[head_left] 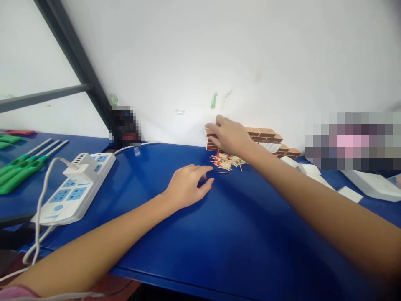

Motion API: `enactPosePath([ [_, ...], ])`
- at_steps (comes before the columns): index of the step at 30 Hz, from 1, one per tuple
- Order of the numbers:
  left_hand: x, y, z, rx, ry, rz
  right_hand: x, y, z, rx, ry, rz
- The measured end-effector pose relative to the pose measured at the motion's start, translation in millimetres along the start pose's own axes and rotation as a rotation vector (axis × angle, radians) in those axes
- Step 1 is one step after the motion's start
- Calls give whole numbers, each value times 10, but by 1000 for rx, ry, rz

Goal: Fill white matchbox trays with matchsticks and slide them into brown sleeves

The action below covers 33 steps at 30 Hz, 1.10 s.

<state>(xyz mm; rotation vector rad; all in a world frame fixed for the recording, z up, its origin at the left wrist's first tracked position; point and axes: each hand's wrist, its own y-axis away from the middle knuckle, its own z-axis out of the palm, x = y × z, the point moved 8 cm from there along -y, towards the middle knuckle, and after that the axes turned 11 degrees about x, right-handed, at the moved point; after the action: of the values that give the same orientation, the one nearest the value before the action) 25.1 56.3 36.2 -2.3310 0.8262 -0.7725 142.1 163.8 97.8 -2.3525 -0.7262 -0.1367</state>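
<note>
A stack of brown matchboxes (pixel 261 133) stands against the wall at the back of the blue table (pixel 200 255). At the stack's left end, my right hand (pixel 230 133) is closed over a top matchbox (pixel 209 132), fingers and thumb on it. In front of the stack lies a loose pile of red-headed matches (pixel 224 161), with a few strewn at its edge. My left hand (pixel 186 186) is just left of the pile, thumb and forefinger apart, with nothing visible between them.
On the left lies a white power strip (pixel 89 194) with a plugged-in adapter and a white cable (pixel 40 209). Green-handled lighters (pixel 23 169) are at the far left. White card pieces (pixel 349 193) and a white box (pixel 376 184) sit at the right.
</note>
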Motion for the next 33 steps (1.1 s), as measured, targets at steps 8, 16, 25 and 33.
enactPosePath([
  [8,47,13,8,-12,-6,55,-30,12,125,-88,7,-53],
  [16,77,4,-17,-11,-45,58,788,933,-608,72,-228,287],
  [25,91,10,24,-45,-59,60,1838,2100,-128,-380,94,707],
  [33,61,6,60,-87,-23,36,1730,2071,-6,-469,139,677],
])
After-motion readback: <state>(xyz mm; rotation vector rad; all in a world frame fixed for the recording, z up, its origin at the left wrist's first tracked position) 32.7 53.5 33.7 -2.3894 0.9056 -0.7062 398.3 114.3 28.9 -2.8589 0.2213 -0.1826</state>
